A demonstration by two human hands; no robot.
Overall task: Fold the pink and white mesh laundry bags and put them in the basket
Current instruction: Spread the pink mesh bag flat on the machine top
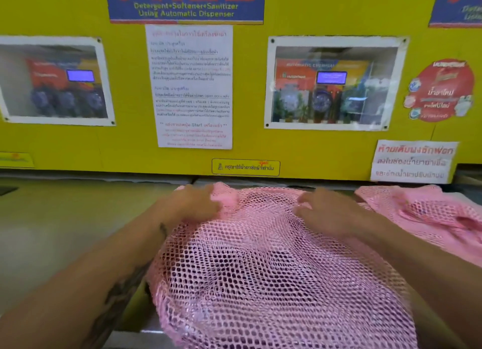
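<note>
Nearest the camera, a large pink open-weave mesh laundry bag (pixel 273 270) lies spread over the front edge of a pale grey countertop (pixel 65 231), its near end hanging past the edge toward the person. Its long axis runs away from the viewer, from the near edge toward the wall, and the far end is bunched into a denser pink fold. Both bare forearms reach forward over it, the left one tattooed. The left hand (pixel 193 205) rests at the far left corner of the bag, fingers curled onto the bunched mesh; motion blur hides whether they pinch it or only press. The right hand (pixel 323 210) lies on the far right part of the bag, fingers spread and flat on the mesh, gripping nothing that can be seen. To the right, just beside this bag, a second crumpled pink mesh bag (pixel 427 213) sits on the counter. Behind stands a yellow panel (pixel 125 140) with a white printed notice sheet (pixel 193 88) and framed photographs.
</note>
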